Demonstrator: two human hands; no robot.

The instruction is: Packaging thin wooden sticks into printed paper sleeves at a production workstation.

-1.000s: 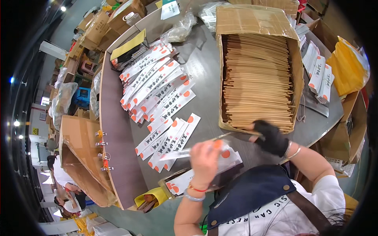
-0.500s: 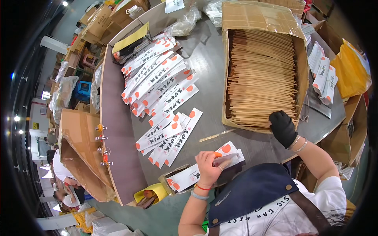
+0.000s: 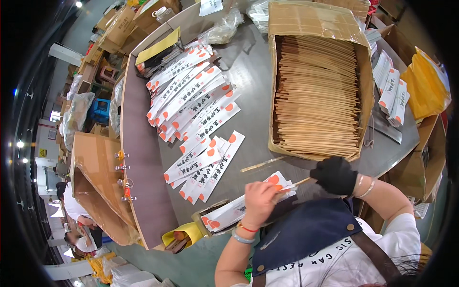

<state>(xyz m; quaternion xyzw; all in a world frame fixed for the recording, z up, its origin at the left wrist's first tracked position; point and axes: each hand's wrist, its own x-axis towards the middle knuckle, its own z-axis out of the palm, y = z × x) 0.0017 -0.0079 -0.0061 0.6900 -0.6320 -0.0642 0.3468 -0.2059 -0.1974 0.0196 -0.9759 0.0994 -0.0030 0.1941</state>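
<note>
My left hand point(image 3: 260, 201), an orange cover on one fingertip, pinches a white paper chopstick sleeve point(image 3: 288, 189) over a stack of similar sleeves point(image 3: 224, 214) in a narrow holder at the table's front edge. From the right, my black-gloved right hand point(image 3: 333, 176) grips wooden chopsticks point(image 3: 302, 182), their far ends at the mouth of that sleeve. How deep they sit inside is hidden by my left fingers. Beyond my right hand stands an open cardboard box point(image 3: 318, 19) full of loose chopsticks point(image 3: 318, 95).
White sleeves with orange dots lie in a large pile point(image 3: 193, 93) and a smaller pile point(image 3: 205, 167) on the left. A yellow container point(image 3: 191, 234) hangs beside the sleeve holder. More sleeves point(image 3: 393, 91) and a yellow bag point(image 3: 425, 88) are at far right.
My right hand has come from the chopstick box's near corner down and left to the sleeve, now with chopsticks in it. My left hand has shifted slightly right with the sleeve.
</note>
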